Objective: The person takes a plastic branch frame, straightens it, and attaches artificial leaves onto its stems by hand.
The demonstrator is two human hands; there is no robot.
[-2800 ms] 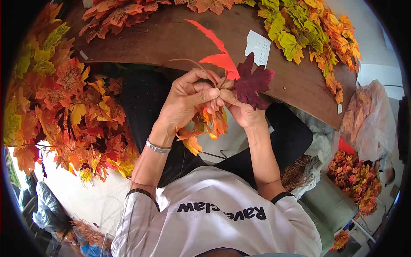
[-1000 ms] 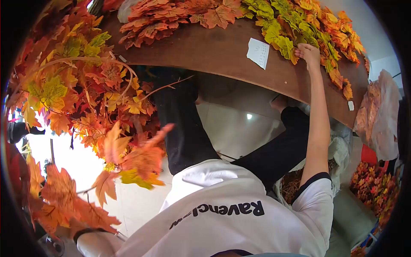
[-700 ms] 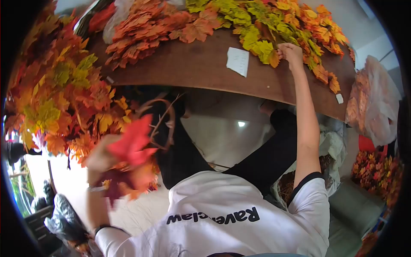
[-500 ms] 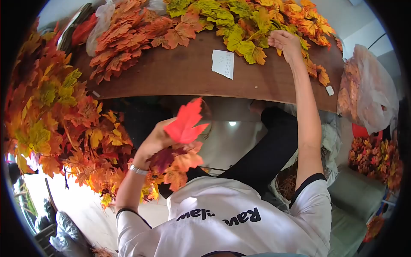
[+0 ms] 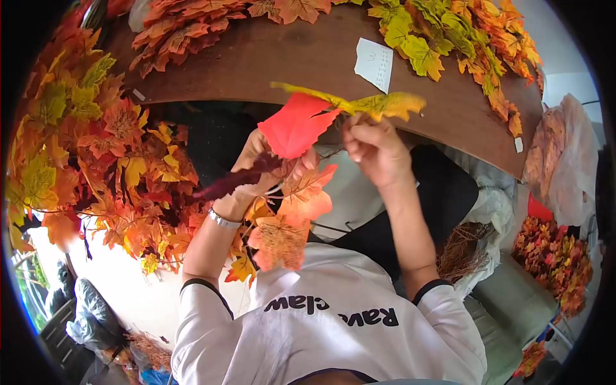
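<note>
My left hand is closed around an artificial leaf stem, largely hidden by its leaves. From it spread a red leaf, a dark maroon leaf and orange leaves that hang toward my shirt. Close by on the right, my right hand pinches a yellow-green maple leaf between thumb and fingers. That leaf is tilted nearly edge-on and reaches behind the red one. Both hands are above my lap, just in front of the table edge.
Piles of orange leaves and yellow-green leaves lie on the brown table, with a paper note. A leaf garland hangs at left. Plastic-bagged leaves stand at right, near a bag of brown twigs.
My right hand has come back from the table pile with a yellow-green leaf, beside my left hand. The left hand still holds its stem, now raised slightly. The view has shifted.
</note>
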